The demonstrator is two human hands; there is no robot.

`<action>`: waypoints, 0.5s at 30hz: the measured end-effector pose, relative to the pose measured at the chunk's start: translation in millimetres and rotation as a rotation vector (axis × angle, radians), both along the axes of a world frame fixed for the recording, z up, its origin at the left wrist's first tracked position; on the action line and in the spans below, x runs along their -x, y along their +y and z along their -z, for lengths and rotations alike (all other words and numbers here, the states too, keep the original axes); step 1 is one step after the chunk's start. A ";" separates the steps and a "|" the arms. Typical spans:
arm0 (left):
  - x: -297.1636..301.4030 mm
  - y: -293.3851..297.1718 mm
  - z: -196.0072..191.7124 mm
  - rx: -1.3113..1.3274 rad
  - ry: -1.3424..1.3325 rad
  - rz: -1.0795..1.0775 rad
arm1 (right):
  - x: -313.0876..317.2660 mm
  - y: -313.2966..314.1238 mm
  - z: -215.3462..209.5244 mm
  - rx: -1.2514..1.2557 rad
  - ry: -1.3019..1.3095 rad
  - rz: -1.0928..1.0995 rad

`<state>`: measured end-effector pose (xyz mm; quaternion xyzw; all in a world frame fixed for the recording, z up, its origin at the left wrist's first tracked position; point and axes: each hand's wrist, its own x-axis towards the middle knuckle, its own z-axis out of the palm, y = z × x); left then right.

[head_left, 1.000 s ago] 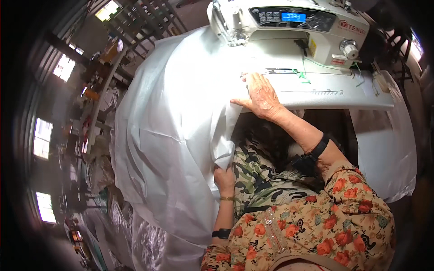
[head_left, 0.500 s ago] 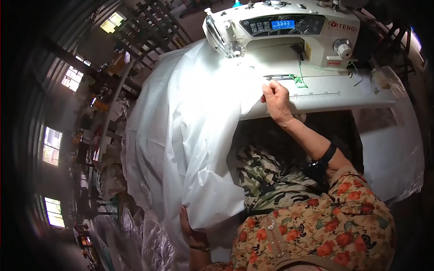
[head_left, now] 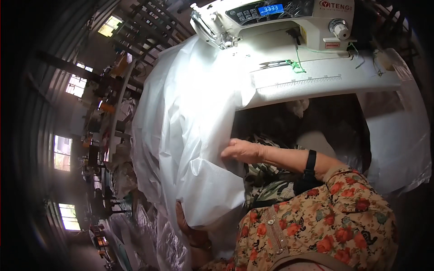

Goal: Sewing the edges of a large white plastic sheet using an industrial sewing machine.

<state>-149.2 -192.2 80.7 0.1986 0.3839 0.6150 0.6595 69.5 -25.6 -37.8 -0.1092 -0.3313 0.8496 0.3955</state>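
A large white woven plastic sheet (head_left: 203,135) drapes in folds from under the sewing machine's needle end (head_left: 228,43) down over the table edge toward my lap. My right hand (head_left: 244,151) is closed at the sheet's right edge, its fingertips hidden against the fold. Lower down, my left hand (head_left: 192,230) holds the sheet's lower end from the left. Part of this hand is covered by the sheet, and one finger points up along its edge.
The white sewing machine (head_left: 275,22) stands at the back with a lit display. Dark thread snips (head_left: 273,64) and tangled green thread (head_left: 296,67) lie on its bed. Clear plastic (head_left: 398,135) hangs at right. Crumpled film (head_left: 167,239) lies at lower left.
My right hand has come down from the machine bed to the sheet's edge near my lap. My left hand still holds the lower end. The view has shifted slightly.
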 end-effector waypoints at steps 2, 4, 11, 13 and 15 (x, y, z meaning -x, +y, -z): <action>3.4 4.0 2.8 0.054 0.018 -0.090 | 0.7 -15.0 -13.0 0.037 -0.113 -0.090; 17.4 9.4 6.8 0.102 0.038 -0.169 | -6.1 -21.8 -14.0 0.013 -0.238 -0.055; 111.3 36.1 66.8 0.030 1.197 0.140 | -42.0 -58.7 -15.5 -0.169 -0.759 0.040; 81.9 47.3 50.3 0.086 2.123 0.437 | -44.9 -73.5 -27.8 -0.229 -0.654 0.220; 44.1 66.0 24.2 -0.210 2.264 0.239 | -41.2 -86.3 -24.6 -0.236 -0.679 0.261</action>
